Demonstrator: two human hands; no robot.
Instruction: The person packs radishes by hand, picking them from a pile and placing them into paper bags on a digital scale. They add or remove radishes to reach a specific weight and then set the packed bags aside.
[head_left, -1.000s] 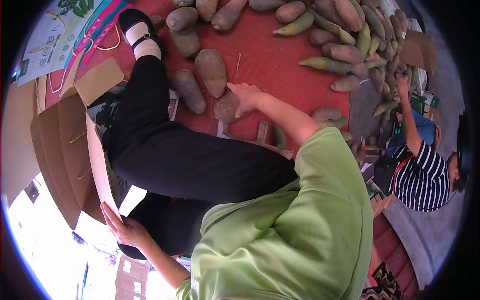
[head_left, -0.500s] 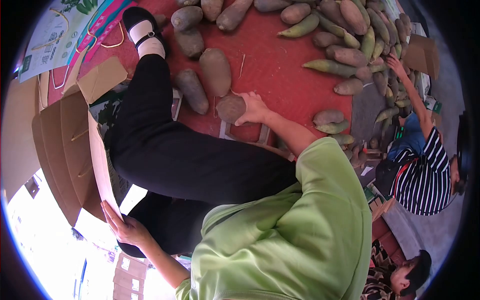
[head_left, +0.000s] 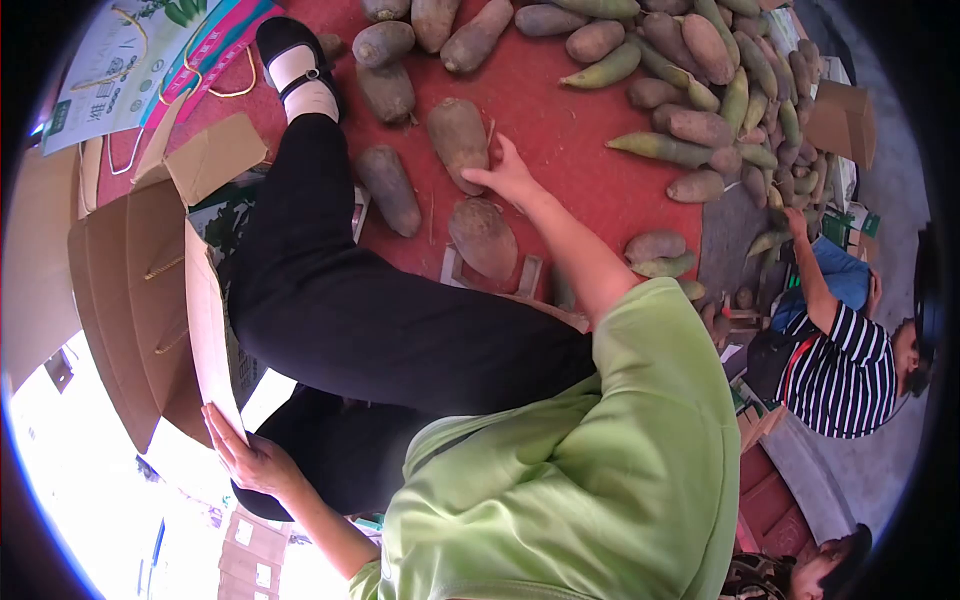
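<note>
My right hand [head_left: 512, 178] reaches over the red surface with thumb and fingers apart. Its thumb is at the lower right side of a large brownish radish [head_left: 458, 140]; whether it touches is hard to tell. Just below lies another thick radish [head_left: 482, 238], out of the hand, beside my knee. A longer radish [head_left: 388, 190] rests to the left. My left hand [head_left: 250, 460] grips the edge of a cardboard box [head_left: 207, 330] at my left side, fingers on the outer face.
Many green and reddish radishes [head_left: 690, 120] are heaped at the upper right. Printed carrier bags [head_left: 130, 70] lie at upper left. A co-worker in a striped shirt [head_left: 840, 370] reaches into the heap from the right; another person [head_left: 800, 575] is at lower right.
My right hand has let go of the lower radish and moved up to the one above it. The lower radish now lies tilted near my knee. My left hand stays on the box.
</note>
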